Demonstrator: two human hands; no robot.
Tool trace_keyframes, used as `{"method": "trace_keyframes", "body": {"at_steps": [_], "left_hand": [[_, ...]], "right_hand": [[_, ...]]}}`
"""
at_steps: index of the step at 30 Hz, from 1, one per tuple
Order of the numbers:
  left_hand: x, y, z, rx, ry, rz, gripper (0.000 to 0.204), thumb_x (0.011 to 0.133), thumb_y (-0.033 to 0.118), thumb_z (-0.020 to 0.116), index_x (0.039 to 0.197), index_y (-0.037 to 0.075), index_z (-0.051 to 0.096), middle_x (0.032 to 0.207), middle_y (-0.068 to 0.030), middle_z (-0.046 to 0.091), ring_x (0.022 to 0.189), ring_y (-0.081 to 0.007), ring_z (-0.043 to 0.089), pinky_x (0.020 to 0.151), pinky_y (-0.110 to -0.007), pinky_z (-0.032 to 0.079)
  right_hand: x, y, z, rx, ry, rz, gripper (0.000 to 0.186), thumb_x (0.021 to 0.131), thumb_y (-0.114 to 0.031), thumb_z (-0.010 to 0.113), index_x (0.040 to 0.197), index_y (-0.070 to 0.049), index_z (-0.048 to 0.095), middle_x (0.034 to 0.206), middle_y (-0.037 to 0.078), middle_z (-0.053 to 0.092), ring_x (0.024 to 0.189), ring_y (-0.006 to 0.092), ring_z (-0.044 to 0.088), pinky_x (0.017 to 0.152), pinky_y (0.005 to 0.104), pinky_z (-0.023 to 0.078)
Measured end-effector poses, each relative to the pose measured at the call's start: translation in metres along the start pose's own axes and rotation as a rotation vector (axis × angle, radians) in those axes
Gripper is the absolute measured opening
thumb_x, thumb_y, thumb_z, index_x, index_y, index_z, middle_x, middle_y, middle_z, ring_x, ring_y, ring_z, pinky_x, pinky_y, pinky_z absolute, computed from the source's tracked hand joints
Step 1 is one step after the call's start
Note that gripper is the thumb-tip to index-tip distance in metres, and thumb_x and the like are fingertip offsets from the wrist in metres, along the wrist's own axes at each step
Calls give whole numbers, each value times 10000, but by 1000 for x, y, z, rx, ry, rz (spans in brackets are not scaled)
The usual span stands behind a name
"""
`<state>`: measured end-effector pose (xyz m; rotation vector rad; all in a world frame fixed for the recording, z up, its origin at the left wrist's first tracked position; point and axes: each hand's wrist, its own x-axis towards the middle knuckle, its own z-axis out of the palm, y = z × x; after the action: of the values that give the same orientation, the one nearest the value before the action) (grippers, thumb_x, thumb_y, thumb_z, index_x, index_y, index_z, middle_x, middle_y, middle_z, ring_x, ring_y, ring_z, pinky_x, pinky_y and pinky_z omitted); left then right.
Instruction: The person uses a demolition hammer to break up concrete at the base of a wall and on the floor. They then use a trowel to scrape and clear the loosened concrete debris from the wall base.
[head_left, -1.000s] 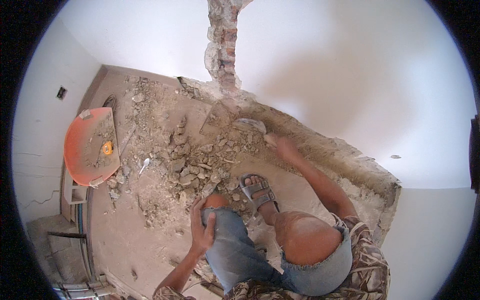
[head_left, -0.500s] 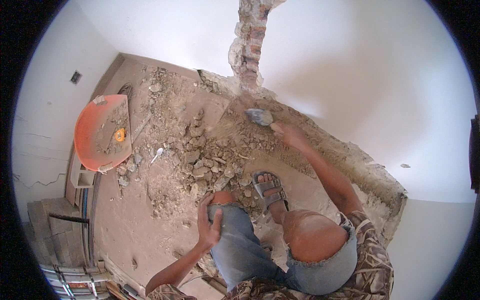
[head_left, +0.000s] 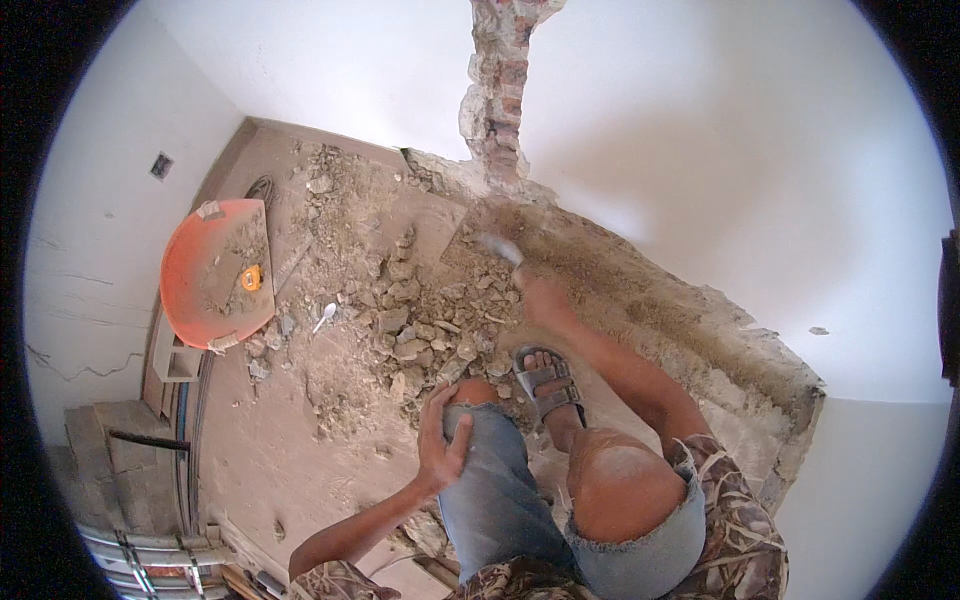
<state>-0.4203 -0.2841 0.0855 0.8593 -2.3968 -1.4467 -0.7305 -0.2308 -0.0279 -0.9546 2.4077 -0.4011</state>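
My right hand point(head_left: 543, 298) is closed round the handle of a small trowel point(head_left: 503, 248), its grey blade smeared by motion. The blade is low over the dusty soil beside the foot of the broken wall, at the far edge of the rubble heap point(head_left: 415, 335). Resting on my left knee, my left hand point(head_left: 442, 440) holds nothing; its fingers lie on the jeans and the thumb stands apart.
An orange tub point(head_left: 190, 270) with debris and a yellow tape measure point(head_left: 251, 277) lies at the left, near a white spoon point(head_left: 324, 318). Exposed brick point(head_left: 500, 100) runs up the wall. A hollow block point(head_left: 178, 361) and a ladder point(head_left: 150, 560) are farther left. My sandalled foot point(head_left: 548, 382) is beside the rubble.
My right hand has swept the trowel left and a little nearer, along the soil. My left hand stays on the knee, and the whole view has shifted slightly.
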Motion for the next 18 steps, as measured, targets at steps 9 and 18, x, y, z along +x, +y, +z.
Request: {"method": "trace_keyframes", "body": {"at_steps": [9,18], "left_hand": [[-2,0,-3,-13,-12,-42,494,936,277,566,1337,7,465,1370,-237,439,1301,-388,414,1105,-450,306],[-7,2,-4,-50,14,-10,496,940,288,562,1341,12,464,1379,-242,435,1320,-388,402,1114,-450,297]], "right_hand": [[-88,24,21,129,-94,-423,482,868,-213,602,1313,-52,511,998,225,642,926,416,633,776,532,501],[-163,189,17,1123,-23,747,620,954,-428,551,1434,-72,384,1127,143,594,791,230,621,604,417,527]]}}
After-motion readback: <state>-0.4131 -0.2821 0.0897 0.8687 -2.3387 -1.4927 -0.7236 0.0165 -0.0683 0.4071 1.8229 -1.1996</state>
